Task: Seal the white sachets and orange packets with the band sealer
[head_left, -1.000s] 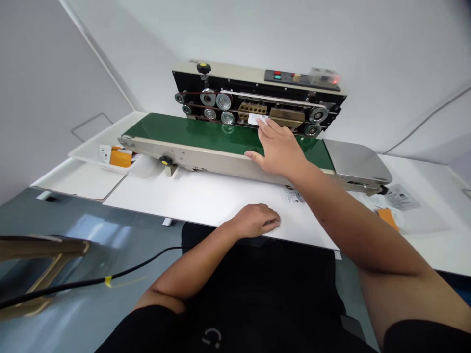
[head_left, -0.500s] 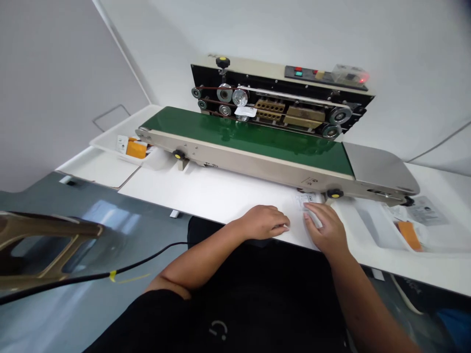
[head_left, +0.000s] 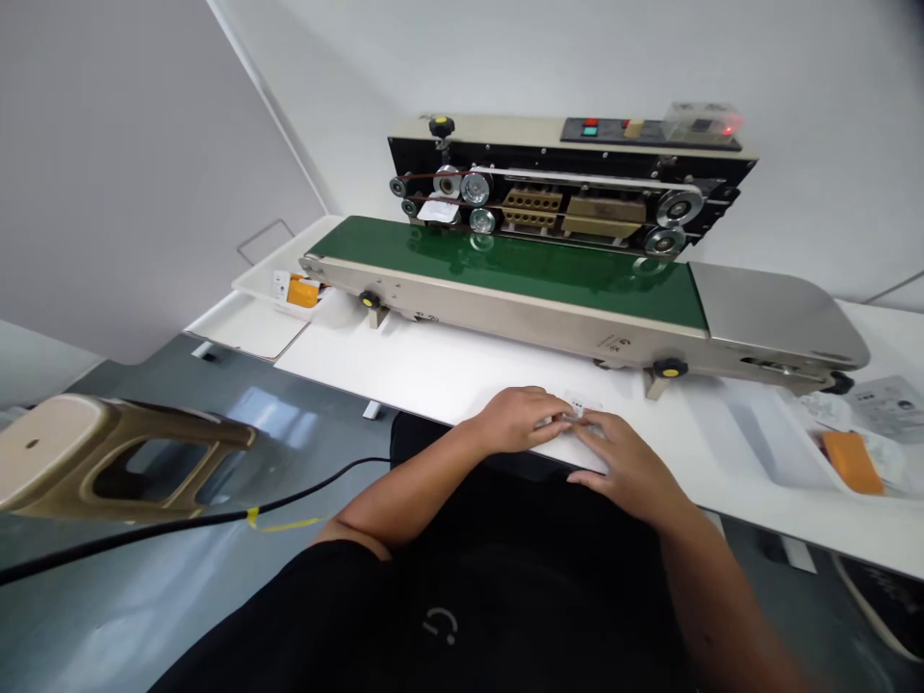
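Observation:
My left hand is over the front edge of the white table, its fingers curled in a pinch. Something small and pale shows at its fingertips, too covered to make out. My right hand reaches in from the right, its fingers stretched toward the left fingertips and its thumb held apart. Just behind the meeting fingers, a small printed white packet shows on the table, partly hidden by them. On the band sealing machine at the back, a white packet sits at the left rollers, above the green conveyor belt.
A translucent bin with orange and clear packets stands at the right, another bin with similar packets at the left end. Below left are a brown stool and a black cable. A grey partition rises at left.
My right hand has moved left to meet my left hand's fingertips. The packet in the sealing machine has travelled left along the rollers. The view has shifted slightly.

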The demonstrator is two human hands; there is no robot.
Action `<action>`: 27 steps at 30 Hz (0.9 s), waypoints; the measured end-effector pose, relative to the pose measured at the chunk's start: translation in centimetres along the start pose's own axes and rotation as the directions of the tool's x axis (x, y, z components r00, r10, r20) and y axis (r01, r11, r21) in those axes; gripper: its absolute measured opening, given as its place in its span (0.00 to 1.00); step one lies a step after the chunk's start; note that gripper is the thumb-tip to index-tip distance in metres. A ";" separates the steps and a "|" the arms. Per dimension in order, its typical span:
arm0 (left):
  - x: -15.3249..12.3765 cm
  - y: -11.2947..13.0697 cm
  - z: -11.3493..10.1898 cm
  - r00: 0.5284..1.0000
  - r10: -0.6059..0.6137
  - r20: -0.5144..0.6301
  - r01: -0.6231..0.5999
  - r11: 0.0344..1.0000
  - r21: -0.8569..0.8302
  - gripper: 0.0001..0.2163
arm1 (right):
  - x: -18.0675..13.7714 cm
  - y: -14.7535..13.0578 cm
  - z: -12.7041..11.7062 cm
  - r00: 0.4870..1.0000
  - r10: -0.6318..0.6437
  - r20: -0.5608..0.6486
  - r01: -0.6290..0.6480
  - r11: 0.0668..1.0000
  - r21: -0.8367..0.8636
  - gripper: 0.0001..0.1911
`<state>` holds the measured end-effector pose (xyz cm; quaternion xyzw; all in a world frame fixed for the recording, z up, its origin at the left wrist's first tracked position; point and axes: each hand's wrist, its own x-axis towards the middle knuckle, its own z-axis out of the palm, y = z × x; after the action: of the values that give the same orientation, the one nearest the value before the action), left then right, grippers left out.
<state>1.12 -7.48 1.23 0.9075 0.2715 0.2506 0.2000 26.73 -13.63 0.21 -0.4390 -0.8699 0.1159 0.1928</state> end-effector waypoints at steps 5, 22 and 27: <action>0.5 -0.2 -0.6 0.996 0.090 0.025 -0.086 0.990 -0.114 0.23 | -1.1 -0.8 0.2 0.992 -0.070 -0.100 0.090 0.975 0.204 0.16; 0.7 -0.4 -0.9 0.998 -0.023 -0.064 0.015 0.992 -0.122 0.14 | 1.8 -3.1 0.9 0.815 0.508 -0.280 -0.245 0.739 0.628 0.15; 0.7 -0.4 -0.9 0.990 -0.107 -0.087 0.082 0.963 -0.256 0.15 | 1.6 -2.3 0.0 0.692 0.682 -0.238 -0.247 0.534 0.809 0.14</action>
<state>0.97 -6.60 2.00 0.8469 0.2902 0.3184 0.3116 24.17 -13.68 1.48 -0.5639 -0.5016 0.3718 0.5406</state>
